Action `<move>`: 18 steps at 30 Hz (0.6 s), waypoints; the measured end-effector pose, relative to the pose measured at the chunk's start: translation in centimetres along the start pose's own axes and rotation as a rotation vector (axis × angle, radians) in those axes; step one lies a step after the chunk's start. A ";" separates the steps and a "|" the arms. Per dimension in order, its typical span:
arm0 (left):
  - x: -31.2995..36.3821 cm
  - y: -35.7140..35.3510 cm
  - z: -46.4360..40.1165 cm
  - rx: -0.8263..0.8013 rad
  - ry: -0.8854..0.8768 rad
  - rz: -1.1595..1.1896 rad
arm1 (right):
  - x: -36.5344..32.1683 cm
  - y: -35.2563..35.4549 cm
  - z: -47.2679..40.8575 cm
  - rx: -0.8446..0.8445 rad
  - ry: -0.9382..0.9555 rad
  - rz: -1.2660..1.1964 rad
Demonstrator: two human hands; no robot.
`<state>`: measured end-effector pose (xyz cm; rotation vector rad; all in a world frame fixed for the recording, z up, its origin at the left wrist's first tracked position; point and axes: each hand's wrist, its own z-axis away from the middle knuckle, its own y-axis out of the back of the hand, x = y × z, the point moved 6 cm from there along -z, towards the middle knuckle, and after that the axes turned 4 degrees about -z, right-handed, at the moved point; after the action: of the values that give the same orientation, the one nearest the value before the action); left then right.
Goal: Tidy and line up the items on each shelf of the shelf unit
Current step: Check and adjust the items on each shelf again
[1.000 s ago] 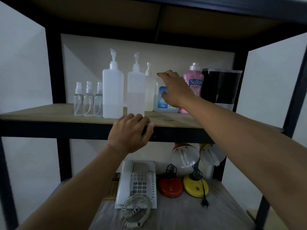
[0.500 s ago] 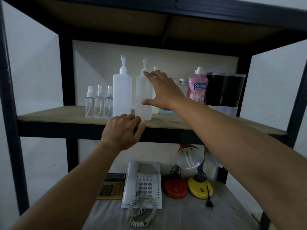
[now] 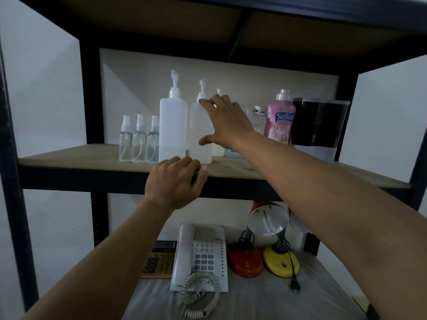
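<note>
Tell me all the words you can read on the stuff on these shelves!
"SoSoft", cut off at the right edge, on the pink bottle.
Smaller print below it on the pink bottle: too blurred to read.
Blue label on the bottle behind the right hand: mostly hidden, unreadable.
Telephone keys and calculator keys: too small to read.

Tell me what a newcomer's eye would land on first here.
The right hand, fingers spread against the second tall white pump bottle mid-shelf, with the left hand resting on the shelf's front edge below it. Next comes the pink SoSoft bottle at right, then the white telephone on the lower shelf.
</note>
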<state>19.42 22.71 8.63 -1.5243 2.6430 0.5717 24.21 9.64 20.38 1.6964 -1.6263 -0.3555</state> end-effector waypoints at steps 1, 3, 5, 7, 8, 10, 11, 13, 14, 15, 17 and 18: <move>0.0 -0.1 0.0 0.004 0.001 0.001 | 0.0 -0.3 -0.3 0.001 -0.001 0.011; -0.1 -0.1 0.0 0.022 0.002 0.008 | 0.1 -0.8 -0.9 0.006 -0.005 0.038; -0.1 -0.1 0.1 0.046 0.000 0.010 | 0.3 -1.4 -1.4 0.005 -0.006 0.071; 0.0 0.0 0.2 0.066 -0.005 0.008 | 0.4 -2.1 -2.0 -0.001 -0.003 0.103; 0.0 0.1 0.2 0.073 -0.006 0.008 | 0.5 -2.4 -2.2 -0.002 0.000 0.120; 0.1 0.2 0.2 0.090 -0.012 0.006 | 0.5 -3.0 -2.7 0.000 0.003 0.154; 0.1 0.2 0.3 0.096 -0.015 0.005 | 0.5 -3.3 -2.9 -0.001 0.004 0.166; 0.1 0.1 0.3 0.102 -0.017 0.007 | 0.6 -3.7 -3.4 0.000 0.004 0.190; 0.1 0.0 0.3 0.103 -0.014 0.007 | 0.6 -3.9 -3.6 0.001 0.005 0.202; 0.0 0.0 0.3 0.103 -0.009 0.006 | 0.7 -4.0 -3.8 0.000 0.006 0.213; -0.1 -0.2 0.4 0.102 -0.003 0.006 | 0.8 -4.3 -4.0 0.001 0.007 0.236; -0.1 -0.2 0.4 0.102 -0.001 0.006 | 0.9 -4.5 -4.1 0.001 0.010 0.247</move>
<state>19.59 22.81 8.20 -1.4883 2.6324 0.4301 30.37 9.75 20.47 1.4736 -1.8036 -0.2233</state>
